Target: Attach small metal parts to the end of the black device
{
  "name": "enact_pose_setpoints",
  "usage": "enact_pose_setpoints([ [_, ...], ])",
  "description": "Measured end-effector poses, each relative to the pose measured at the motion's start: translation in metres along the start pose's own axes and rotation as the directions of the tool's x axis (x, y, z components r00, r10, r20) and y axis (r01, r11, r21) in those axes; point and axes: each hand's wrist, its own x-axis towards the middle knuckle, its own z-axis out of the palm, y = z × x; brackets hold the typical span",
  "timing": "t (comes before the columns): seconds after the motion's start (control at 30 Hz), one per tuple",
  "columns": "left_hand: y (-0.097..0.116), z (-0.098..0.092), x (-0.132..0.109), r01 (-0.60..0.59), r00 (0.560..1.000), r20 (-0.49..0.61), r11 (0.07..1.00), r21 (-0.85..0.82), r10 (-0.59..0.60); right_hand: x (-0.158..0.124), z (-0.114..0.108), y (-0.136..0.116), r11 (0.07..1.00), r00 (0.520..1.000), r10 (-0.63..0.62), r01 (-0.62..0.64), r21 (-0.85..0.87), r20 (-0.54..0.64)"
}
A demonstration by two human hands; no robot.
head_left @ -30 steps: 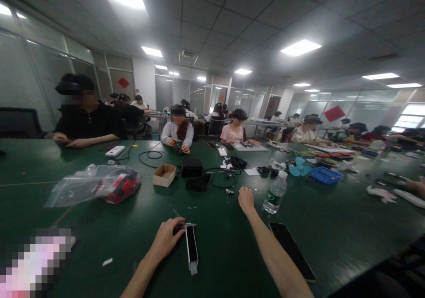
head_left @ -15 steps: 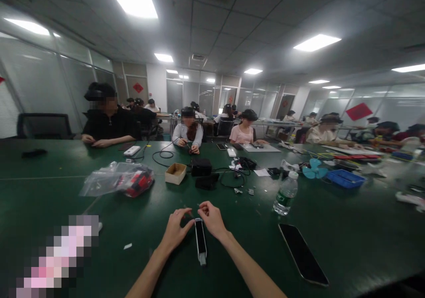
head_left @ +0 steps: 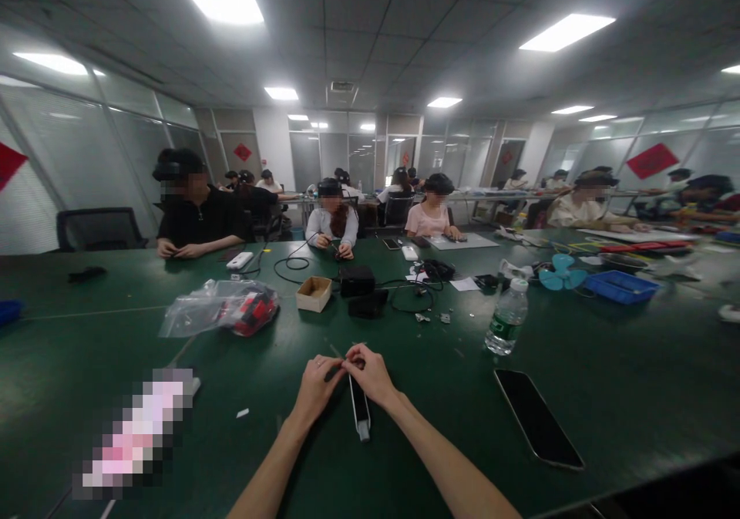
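On the green table point(head_left: 428, 457) in front of me lies a slim, narrow device point(head_left: 359, 407) with a black face, white edges and a grey tip at its near end. My left hand point(head_left: 315, 386) is closed in a pinch beside its far end. From the other side my right hand point(head_left: 371, 376) reaches over that far end, fingers bent and pressed together, so the end is hidden. The fingertips of both hands meet there. Whatever sits between them is too small to make out.
A dark-screened phone point(head_left: 539, 419) lies to the right, below a water bottle point(head_left: 507, 320). Ahead are an open small box point(head_left: 314, 295), black cables and a plastic bag point(head_left: 213, 308) with red-and-black contents. A blurred pink object point(head_left: 142, 430) lies left. Several people sit across the table.
Both hands have closed in over the device's far end, and their fingertips now meet. Before, they were apart and that end showed. The whole view has shifted slightly.
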Motion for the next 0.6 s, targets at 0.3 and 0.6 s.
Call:
enact_pose_setpoints([
  [0.3,-0.0002,0.0015,0.0001,0.003,1.000,-0.014,0.999,0.032,-0.003,0.0002,-0.0008,0.0030,0.994,0.998,-0.061,0.061,-0.086,0.007],
  [0.6,0.0043,-0.0042,0.0031,0.044,0.999,-0.012,0.999,-0.017,-0.044,0.0017,-0.0079,0.0058,0.976,0.993,-0.116,0.113,-0.187,-0.001],
])
